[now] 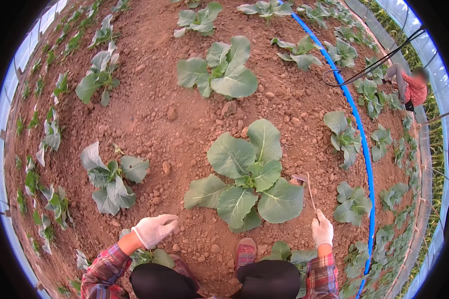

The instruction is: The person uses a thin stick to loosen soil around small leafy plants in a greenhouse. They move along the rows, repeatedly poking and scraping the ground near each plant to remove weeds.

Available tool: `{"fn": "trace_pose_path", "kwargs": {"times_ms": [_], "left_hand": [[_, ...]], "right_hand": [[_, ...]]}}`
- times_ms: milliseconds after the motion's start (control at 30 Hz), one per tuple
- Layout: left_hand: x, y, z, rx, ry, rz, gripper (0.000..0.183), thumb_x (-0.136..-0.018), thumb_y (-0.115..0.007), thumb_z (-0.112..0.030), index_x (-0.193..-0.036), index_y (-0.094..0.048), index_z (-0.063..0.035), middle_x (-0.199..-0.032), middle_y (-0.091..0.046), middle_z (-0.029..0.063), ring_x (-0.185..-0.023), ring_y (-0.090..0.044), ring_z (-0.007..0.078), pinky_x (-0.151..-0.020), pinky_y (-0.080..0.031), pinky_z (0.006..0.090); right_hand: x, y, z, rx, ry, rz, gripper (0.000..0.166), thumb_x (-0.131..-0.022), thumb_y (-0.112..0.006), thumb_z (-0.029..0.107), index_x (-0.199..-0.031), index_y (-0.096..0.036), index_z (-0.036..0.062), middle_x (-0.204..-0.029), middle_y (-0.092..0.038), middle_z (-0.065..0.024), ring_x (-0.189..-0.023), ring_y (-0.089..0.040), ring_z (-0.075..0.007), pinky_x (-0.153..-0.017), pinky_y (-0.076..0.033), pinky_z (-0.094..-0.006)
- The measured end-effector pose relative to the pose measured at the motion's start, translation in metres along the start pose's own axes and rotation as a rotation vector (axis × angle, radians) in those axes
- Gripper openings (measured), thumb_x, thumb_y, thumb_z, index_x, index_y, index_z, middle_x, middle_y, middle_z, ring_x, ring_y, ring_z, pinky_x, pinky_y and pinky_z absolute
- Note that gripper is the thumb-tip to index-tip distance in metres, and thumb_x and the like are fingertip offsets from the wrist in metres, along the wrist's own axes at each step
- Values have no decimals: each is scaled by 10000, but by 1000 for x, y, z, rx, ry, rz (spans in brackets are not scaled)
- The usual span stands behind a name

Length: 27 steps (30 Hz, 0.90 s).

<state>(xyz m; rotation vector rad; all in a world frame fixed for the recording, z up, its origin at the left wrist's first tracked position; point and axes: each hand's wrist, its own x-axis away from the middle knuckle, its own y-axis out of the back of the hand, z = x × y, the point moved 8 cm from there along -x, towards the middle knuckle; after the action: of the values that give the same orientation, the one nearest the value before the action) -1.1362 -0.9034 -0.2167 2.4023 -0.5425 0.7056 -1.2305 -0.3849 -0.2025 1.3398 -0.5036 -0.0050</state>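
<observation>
My right hand (pixel 322 228), in a white glove, is closed around the handle of a small hand hoe (pixel 309 187) at the lower right. The hoe's thin metal blade points left, beside the right leaves of a large cabbage-like plant (pixel 252 179). My left hand (pixel 155 231), also in a white glove, hangs over the soil at the lower left with nothing seen in it; its fingers point right, the thumb a little apart. A smaller leafy plant (pixel 114 177) grows above and left of that hand.
A blue hose (pixel 363 138) runs down the right side between plant rows. Black cables (pixel 381 59) cross it at the upper right. A person in a red top (pixel 415 89) is by the far right edge. Cloddy brown soil (pixel 142 123) lies between the plants; my shoes (pixel 246 252) stand on it.
</observation>
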Motion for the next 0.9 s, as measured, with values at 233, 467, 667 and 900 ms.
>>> {"fn": "trace_pose_path", "kwargs": {"times_ms": [233, 467, 667, 900], "left_hand": [[72, 142, -92, -28, 111, -643, 476, -887, -601, -257, -1298, -473, -53, -902, -657, 113, -765, -641, 177, -745, -529, 301], [244, 302, -167, 363, -631, -1647, 540, -989, -418, -342, -1428, -284, -56, -1102, -573, 141, -673, -496, 84, -584, -442, 236], [268, 278, -146, 211, -585, -1663, 505, -988, -447, -292, -1425, -303, -83, -945, -571, 52, -572, -441, 43, -470, -343, 187], [274, 235, -128, 290, -532, -1659, 526, -979, -462, -338, -1432, -297, -128, -891, -549, 19, -548, -444, 35, -430, -338, 175]], "right_hand": [[-72, 18, 33, 153, 65, 116, 364, -833, -462, 244, -1162, -596, 164, -988, -653, -174, -930, -621, -353, -834, -489, -442], [-82, 18, 39, 157, -48, 169, 312, -850, -476, 228, -1112, -631, 156, -1064, -647, -151, -1004, -617, -325, -868, -488, -425], [-90, 12, 25, 160, -18, 179, 331, -855, -472, 210, -1144, -620, 146, -1105, -637, -132, -1026, -608, -310, -875, -489, -410], [-76, 14, 22, 112, 14, 114, 298, -898, -446, 232, -1065, -661, 112, -1051, -659, -150, -997, -633, -314, -834, -512, -413]]}}
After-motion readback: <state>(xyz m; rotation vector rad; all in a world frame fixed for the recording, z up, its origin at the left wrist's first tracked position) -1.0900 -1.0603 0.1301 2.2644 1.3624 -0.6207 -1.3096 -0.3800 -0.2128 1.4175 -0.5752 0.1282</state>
